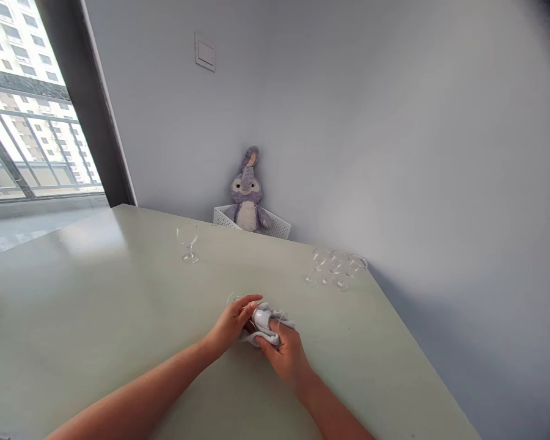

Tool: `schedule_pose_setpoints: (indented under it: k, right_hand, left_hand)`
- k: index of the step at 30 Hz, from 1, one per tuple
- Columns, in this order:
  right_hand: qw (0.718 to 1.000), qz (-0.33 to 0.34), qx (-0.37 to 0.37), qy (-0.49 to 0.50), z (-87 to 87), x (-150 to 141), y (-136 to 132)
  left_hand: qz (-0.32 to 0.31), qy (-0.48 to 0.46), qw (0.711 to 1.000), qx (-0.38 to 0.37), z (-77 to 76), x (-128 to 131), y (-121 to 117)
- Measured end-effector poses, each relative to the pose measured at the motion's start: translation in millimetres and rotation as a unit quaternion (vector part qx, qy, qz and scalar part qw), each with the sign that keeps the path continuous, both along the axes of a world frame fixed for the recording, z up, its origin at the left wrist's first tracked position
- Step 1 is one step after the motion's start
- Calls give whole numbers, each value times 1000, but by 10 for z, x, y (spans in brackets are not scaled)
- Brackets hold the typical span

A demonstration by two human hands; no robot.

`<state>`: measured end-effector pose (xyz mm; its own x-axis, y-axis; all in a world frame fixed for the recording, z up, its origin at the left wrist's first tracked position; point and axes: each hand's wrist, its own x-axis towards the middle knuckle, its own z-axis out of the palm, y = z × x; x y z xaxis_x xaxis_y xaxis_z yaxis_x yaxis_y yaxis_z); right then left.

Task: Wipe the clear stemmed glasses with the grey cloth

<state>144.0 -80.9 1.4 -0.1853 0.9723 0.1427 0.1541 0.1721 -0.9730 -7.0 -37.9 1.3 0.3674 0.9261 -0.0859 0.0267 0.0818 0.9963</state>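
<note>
In the head view, my left hand (234,319) is closed around a clear stemmed glass (261,319), which lies tilted over the pale table. The foot of that glass pokes out at the left, beyond my fingers. My right hand (286,349) grips a white cloth (270,338), bunched around the bowl of the glass. Part of the cloth shows through the clear wall; I cannot tell how much of it is inside. The fingertips of both hands are partly hidden by the cloth and the glass.
One stemmed glass (189,243) stands alone toward the back left of the table (119,305). Several more glasses (339,269) are grouped near the right edge by the wall. Behind the table, a plush toy (247,198) sits in a white perforated basket (280,228).
</note>
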Motion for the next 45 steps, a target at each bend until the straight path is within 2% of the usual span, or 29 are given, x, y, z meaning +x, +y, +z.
schedule_pose_setpoints:
  k: [2,3,4,6,8,10,13,15,18,20,22,25,27,30,32,33,34,37,39,40,42,45]
  right_hand:
    - [999,-24,-34,12,-30,23,44]
    - [997,-43,-61,36,-31,41,69]
    - [992,-62,-85,67,-22,62,93]
    - [982,-80,-117,128,15,101,125]
    - [972,-52,-143,178,59,132,134]
    - [962,-1,-173,211,93,153,127]
    - [961,56,-184,197,132,190,119]
    - [973,78,-158,146,174,234,127]
    - [990,106,-77,46,274,337,147]
    - [993,118,-13,-18,342,414,160]
    - [991,113,37,-64,375,481,179]
    - [988,76,88,-105,327,558,239]
    - [984,38,121,-123,244,609,300]
    - [966,-86,189,-152,130,686,378]
    - [930,-186,256,-185,109,702,383]
    - [911,-208,291,-208,118,686,365]
    - [895,-200,323,-235,137,652,334]
    - [868,-54,365,-333,198,461,198]
    - [856,27,360,-371,208,324,124]
    - [855,45,355,-374,201,275,104]
    - [869,38,344,-354,179,232,105]
    - [921,-28,281,-267,163,289,169]
  left_hand:
    - [24,86,994,59,-15,-5,-7]
    - [39,138,983,112,-8,-18,-10]
    - [53,188,964,178,8,-37,-9]
    - [76,256,908,323,56,-88,7]
    - [71,273,858,429,100,-142,44]
    - [46,285,832,474,119,-187,88]
    - [-6,338,815,471,104,-228,131]
    - [-33,357,823,441,92,-235,129]
    - [-50,322,877,355,107,-219,89]
    - [-81,272,924,258,137,-200,61]
    - [-137,210,957,145,170,-186,49]
    - [-198,112,974,20,197,-183,62]
    - [-201,69,977,-23,196,-193,82]
    - [-162,39,984,-63,176,-213,115]
    - [-112,24,991,-72,156,-221,139]
    - [-86,21,993,-71,142,-219,150]
    - [-62,24,996,-65,125,-213,159]
    - [-8,108,994,-12,47,-170,164]
    - [18,216,975,59,-21,-130,138]
    - [22,263,959,107,-54,-111,116]
    - [3,316,922,224,-105,-80,61]
    - [-48,320,866,382,-130,-49,-20]
